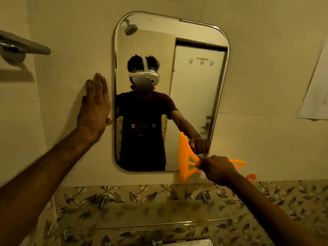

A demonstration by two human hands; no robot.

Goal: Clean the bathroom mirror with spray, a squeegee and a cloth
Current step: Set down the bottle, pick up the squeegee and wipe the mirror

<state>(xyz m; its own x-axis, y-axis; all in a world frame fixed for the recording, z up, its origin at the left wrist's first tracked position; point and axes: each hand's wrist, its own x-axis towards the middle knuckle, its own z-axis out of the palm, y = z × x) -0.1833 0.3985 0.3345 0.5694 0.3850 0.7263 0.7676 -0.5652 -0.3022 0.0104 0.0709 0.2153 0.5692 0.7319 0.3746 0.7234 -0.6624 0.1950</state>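
Observation:
The rounded, metal-framed mirror hangs on the cream wall ahead. My right hand grips the handle of an orange squeegee. Its blade stands upright against the glass near the mirror's lower right corner and reaches a little past the bottom edge. My left hand lies flat on the wall just left of the mirror frame, fingers spread upward, thumb touching the frame. No spray bottle or cloth is in view.
A metal towel bar juts out at upper left. A sheet of paper hangs on the wall at right. Below the mirror runs a leaf-patterned tile band with a glass shelf and a small orange object.

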